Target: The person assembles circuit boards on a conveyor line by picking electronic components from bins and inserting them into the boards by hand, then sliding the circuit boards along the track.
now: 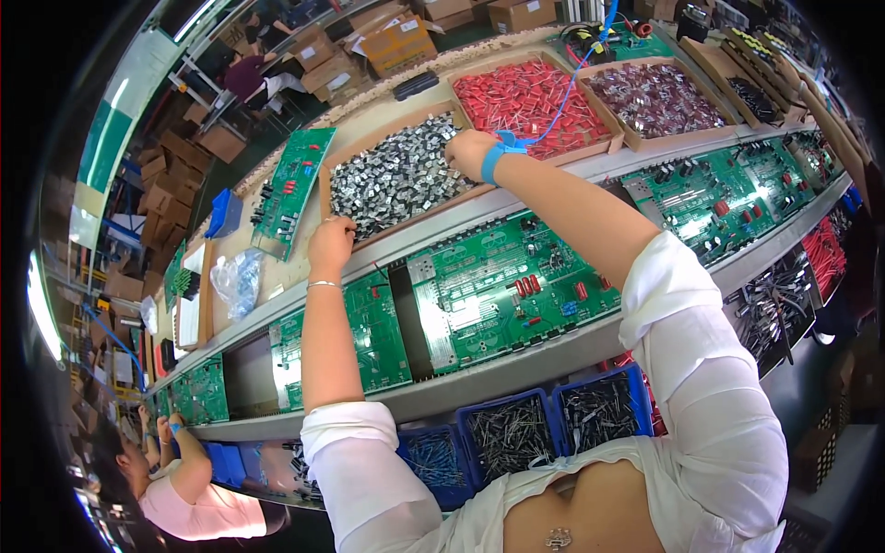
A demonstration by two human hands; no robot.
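Note:
Both my arms reach up to a shallow cardboard tray (324, 189) heaped with small black and silver parts (396, 175). My left hand (331, 242) rests at the tray's near left edge, its fingers curled among the parts. My right hand (468, 153) dips into the tray's far right corner, fingers bent down into the heap; what they pinch is hidden. A blue wrist strap (494, 158) with a blue coiled cord circles my right wrist. Below the tray a green circuit board (502, 286) with red parts lies on the conveyor line.
A tray of red parts (525, 97) and one of dark red parts (654, 97) stand to the right. More green boards (719, 194) run along the line. Blue bins (516, 433) of small parts sit near my body. Another person (175, 479) works at lower left.

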